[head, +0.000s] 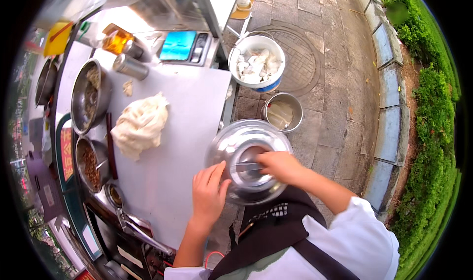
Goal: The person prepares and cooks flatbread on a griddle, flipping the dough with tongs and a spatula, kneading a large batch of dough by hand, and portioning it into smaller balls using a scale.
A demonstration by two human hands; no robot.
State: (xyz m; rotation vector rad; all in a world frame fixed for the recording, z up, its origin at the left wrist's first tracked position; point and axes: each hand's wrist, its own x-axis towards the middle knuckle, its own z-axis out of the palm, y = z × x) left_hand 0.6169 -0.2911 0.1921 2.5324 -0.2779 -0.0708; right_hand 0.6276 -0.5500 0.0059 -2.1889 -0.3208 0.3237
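Note:
A large round stainless-steel lid or basin (249, 130), blurred, lies in front of the apron at the table's right edge; which of the two it is I cannot tell. My right hand (282, 166) has its fingers curled at the middle of the metal piece, where a handle or bar shows faintly. At the left rim is my left hand (210, 189), fingers apart and fingertips against or just over the metal. A big lump of white dough (140, 125) rests on the metal work table (177, 132), with a small dough scrap (128, 88) beyond it.
Left of the dough stand a bowl of pale filling (91, 95), a bowl of brown crumbly filling (91, 165) and a dark rolling stick (111, 145). A kitchen scale (199, 49) sits at the back. On the pavement are a white bucket (257, 64) and a metal pot (282, 112).

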